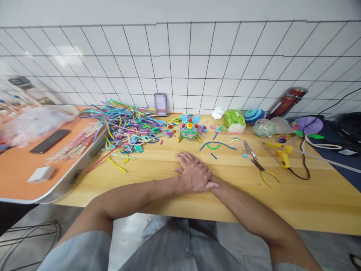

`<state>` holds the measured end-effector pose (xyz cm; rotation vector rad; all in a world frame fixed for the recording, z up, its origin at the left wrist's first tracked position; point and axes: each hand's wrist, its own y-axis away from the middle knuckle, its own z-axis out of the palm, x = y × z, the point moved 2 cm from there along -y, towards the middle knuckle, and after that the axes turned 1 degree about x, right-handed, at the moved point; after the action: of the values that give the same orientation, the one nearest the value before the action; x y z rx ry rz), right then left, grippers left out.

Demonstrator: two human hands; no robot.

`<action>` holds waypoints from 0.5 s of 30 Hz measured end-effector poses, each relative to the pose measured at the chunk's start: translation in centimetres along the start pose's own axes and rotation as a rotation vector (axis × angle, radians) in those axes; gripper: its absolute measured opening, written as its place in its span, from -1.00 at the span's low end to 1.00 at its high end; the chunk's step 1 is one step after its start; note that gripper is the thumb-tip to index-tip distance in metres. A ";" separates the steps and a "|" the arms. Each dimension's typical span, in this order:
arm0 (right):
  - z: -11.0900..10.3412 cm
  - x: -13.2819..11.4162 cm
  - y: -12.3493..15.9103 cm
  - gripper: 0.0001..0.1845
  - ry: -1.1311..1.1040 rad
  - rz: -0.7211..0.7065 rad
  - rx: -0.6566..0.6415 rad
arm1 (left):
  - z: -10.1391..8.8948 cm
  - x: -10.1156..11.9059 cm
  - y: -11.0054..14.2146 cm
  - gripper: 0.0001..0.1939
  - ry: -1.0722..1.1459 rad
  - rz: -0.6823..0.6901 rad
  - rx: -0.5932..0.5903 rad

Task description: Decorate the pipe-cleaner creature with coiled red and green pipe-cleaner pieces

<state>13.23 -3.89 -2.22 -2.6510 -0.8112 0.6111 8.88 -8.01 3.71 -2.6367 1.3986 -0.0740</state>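
My left hand [196, 177] lies across the back of my right hand [185, 158], its fingers folded over the far edge and its thumb against the wrist. Palm down on the wooden table, my right hand has its fingers stretched out and holds nothing that I can see. Beyond the hands stands a colourful round figure [189, 130] with blue pointed ears, red and yellow flower shapes and short yellow feet. Cut pieces of blue pipe cleaner [225, 144] and a green curved piece [212, 145] lie to the right of it. Neither hand touches these.
To the left is a heap of pipe cleaners [132, 126]; behind it, a phone [160, 104] leans on the tiled wall. Pliers [264, 172], scissors [250, 149] and a yellow glue gun [282, 153] with its cord lie right. Decorated balls [235, 119] and a red flask [289, 102] stand behind.
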 end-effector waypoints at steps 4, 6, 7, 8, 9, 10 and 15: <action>-1.4 -0.6 -0.4 -0.43 -0.046 -0.151 -0.021 | 0.7 3.1 -0.6 -0.30 0.054 0.083 0.043; -1.8 -1.0 -0.5 -0.51 -0.056 -0.182 -0.014 | 1.0 4.5 -0.7 -0.33 0.083 0.125 0.077; -2.0 -1.1 -0.5 -0.54 -0.058 -0.187 -0.007 | 1.1 5.0 -0.7 -0.35 0.087 0.126 0.092; -2.1 -1.3 -0.5 -0.56 -0.060 -0.193 -0.002 | 1.2 5.4 -0.8 -0.36 0.087 0.119 0.103; -2.2 -1.4 -0.5 -0.59 -0.060 -0.199 0.001 | 1.2 5.6 -0.8 -0.37 0.085 0.111 0.112; -2.3 -1.4 -0.4 -0.61 -0.059 -0.206 0.001 | 1.2 5.8 -0.7 -0.37 0.085 0.106 0.121; -2.3 -1.5 0.0 -0.67 -0.039 -0.246 -0.034 | 1.3 6.9 -1.1 -0.26 0.106 0.133 0.158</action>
<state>13.23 -5.14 0.24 -2.5209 -1.1461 0.5901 13.88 -12.97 2.38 -2.4381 1.5286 -0.3003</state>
